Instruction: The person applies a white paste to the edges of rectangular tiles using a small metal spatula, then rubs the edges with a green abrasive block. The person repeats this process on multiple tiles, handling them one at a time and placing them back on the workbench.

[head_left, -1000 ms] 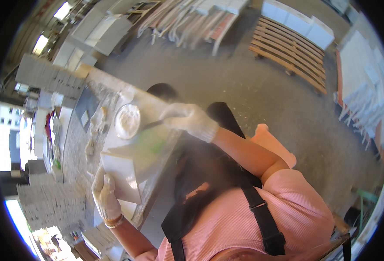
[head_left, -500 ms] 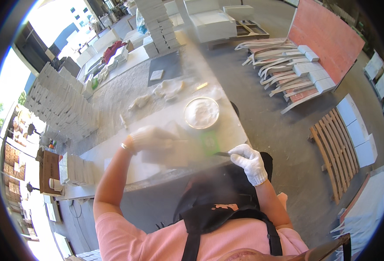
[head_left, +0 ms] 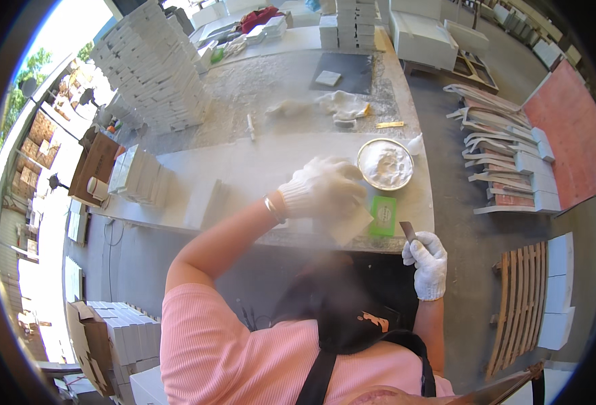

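My left hand (head_left: 328, 187), in a white knit glove, is over the near part of the work table, closed on the edge of a square white tile (head_left: 353, 227). Haze and motion blur its fingertips. The tile lies at an angle. Just past the table's front edge, my right hand (head_left: 427, 264), gloved too, grips a scraper (head_left: 408, 231) with a short, dark flat blade pointing up. Between the hands a bright green rectangular box (head_left: 383, 216) lies on the table. Beyond it stands a round bowl (head_left: 387, 165) heaped with white powder or paste.
A white slab (head_left: 206, 202) and a tile stack (head_left: 139, 177) stand on the table's left. Taller tile stacks (head_left: 152, 67) rise behind. A yellow strip (head_left: 390, 125) and crumpled gloves (head_left: 342, 104) lie past the bowl. On the right floor is a wooden pallet (head_left: 524, 304).
The view has turned left and shifted. My left hand has moved nearer the bowl and green box, and the tile under it has turned. The right hand's scraper has swung from level to upright.
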Tool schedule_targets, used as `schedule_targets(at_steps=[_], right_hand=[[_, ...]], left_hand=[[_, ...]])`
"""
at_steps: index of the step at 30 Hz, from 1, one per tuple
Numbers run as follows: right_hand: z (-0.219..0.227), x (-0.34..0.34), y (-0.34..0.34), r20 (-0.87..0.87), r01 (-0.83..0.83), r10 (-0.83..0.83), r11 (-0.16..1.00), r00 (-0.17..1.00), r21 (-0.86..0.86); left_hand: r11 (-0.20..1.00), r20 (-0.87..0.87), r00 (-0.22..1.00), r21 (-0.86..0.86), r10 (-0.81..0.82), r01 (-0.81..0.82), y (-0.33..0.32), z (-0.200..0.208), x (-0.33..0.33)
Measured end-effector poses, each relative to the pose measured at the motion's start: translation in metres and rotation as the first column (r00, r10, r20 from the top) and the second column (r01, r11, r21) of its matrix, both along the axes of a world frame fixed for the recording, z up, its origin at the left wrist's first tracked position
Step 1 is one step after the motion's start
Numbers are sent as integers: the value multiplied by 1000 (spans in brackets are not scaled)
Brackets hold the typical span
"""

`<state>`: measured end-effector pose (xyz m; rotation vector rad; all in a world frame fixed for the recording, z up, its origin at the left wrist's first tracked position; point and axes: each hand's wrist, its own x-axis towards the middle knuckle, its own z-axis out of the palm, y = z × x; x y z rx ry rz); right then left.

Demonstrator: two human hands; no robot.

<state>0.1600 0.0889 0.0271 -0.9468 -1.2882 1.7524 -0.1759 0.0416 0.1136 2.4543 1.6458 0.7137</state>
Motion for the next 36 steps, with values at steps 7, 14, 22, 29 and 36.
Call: schedule_targets(at_steps=[7,14,22,29,36], right_hand=[[32,0,27,224,-91,67,991,972,99],[57,-49,46,339,-369,247,854,908,366],[57,-69,46,461,-520,304,712,834,472],[59,-54,35,555,-513,151,628,818,585],[62,-74,2,523,-549,238,593,819,589]], left_hand=[[940,-35,941,55,338,-336,-36,-19,14],[966,-85,963,34,257,-255,-18,-23,10],[973,-151,968,148,202,-180,-18,-25,8],[964,-39,967,103,250,-245,-15,-26,12],[954,-65,955,95,290,-283,-17,-31,15]])
